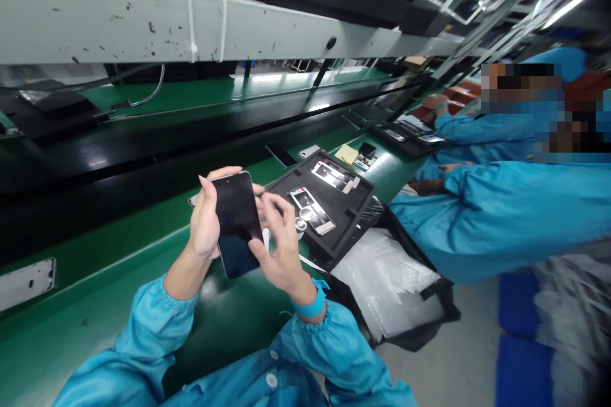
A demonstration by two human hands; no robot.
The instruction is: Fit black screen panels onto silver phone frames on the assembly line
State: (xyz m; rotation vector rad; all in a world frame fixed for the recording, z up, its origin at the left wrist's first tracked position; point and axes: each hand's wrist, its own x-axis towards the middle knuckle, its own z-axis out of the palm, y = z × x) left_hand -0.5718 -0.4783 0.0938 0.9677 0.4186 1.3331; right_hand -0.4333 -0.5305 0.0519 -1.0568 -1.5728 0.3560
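I hold a black phone upright in front of me over the green bench. My left hand grips its left edge, fingers curled over the top. On the right edge my right hand is closed around the lower corner, with a blue band on that wrist. The dark glossy screen faces me.
A black foam tray to the right carries two phone frames. A black bin lined with clear plastic stands below it. A white phone part lies at far left. Co-workers in blue coats work at right. A black conveyor runs behind.
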